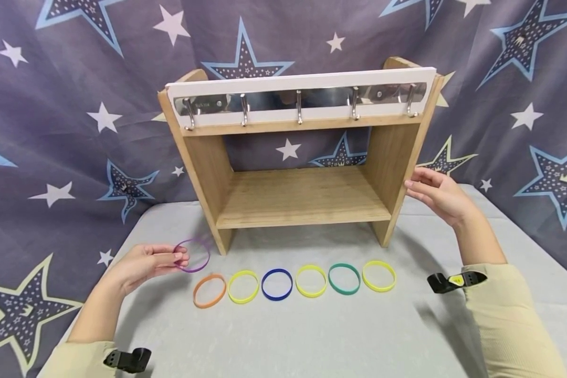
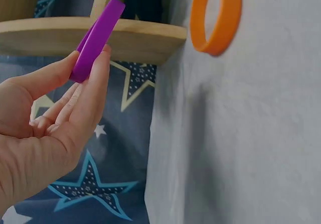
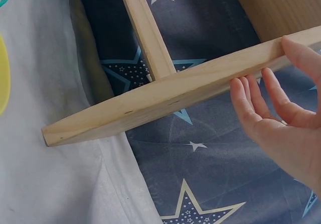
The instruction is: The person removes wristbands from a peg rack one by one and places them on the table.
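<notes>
A purple silicone wristband (image 1: 196, 255) is pinched between the thumb and fingers of my left hand (image 1: 153, 264), raised beside the rack's left foot. The left wrist view shows that band (image 2: 97, 43) nearly edge-on. My right hand (image 1: 437, 194) touches the right side panel of a wooden rack (image 1: 302, 202). Up close, the right thumb lies at the panel's front edge (image 3: 150, 96), with fingertips against its outer side. Five metal hooks line the rack's white top board (image 1: 264, 79), all bare.
Before the rack lies a row of wristbands: orange (image 1: 209, 291), yellow (image 1: 243, 287), dark blue (image 1: 276, 284), another yellow (image 1: 311, 281), green (image 1: 344, 279) and a last yellow (image 1: 379, 276). A grey cloth (image 1: 302, 341) covers the table. Behind hangs a star-patterned curtain (image 1: 137, 79).
</notes>
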{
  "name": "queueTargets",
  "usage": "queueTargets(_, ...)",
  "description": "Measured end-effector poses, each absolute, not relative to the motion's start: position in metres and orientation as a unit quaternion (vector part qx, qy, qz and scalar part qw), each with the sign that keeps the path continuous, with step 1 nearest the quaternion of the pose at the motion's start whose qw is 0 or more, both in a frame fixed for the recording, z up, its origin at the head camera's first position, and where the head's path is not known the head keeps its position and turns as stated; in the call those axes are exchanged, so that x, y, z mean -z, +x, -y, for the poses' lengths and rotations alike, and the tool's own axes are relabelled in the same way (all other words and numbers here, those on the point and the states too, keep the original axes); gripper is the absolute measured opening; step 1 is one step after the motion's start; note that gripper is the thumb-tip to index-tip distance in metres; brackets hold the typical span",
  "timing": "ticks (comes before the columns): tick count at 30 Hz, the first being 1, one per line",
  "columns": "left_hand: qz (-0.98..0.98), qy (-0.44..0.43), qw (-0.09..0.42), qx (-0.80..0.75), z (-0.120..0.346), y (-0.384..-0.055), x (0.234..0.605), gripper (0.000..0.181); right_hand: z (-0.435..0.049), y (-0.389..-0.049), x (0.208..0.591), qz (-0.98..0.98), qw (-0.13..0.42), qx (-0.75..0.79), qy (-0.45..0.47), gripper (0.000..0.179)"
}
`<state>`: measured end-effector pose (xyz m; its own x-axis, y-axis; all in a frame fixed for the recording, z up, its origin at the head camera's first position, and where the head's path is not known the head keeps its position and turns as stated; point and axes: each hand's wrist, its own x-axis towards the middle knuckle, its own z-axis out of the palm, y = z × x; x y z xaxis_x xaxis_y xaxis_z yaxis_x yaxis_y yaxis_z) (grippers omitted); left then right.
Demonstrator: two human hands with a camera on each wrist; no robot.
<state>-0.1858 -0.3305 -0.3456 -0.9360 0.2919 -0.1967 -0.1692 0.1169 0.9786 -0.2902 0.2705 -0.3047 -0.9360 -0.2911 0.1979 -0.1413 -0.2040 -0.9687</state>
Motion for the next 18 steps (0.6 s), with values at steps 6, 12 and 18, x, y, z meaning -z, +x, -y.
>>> queueTargets(6, -0.726, 0.032, 0.192, -0.659, 0.343, -0.184, 0.353, 0.017, -0.270, -0.290, 0.305, -0.625, 0.050, 0.759, -0.175, 0.023)
queueTargets(12, -0.734, 0.015, 0.199, -0.649, 0.355, -0.179, 0.360, 0.016, -0.270, -0.290, 0.304, -0.623, 0.054, 0.760, -0.176, 0.023)
queueTargets(18, -0.730, -0.003, 0.211, -0.650, 0.358, -0.174, 0.371, 0.017, -0.270, -0.289, 0.303, -0.635, 0.053, 0.753, -0.165, 0.022)
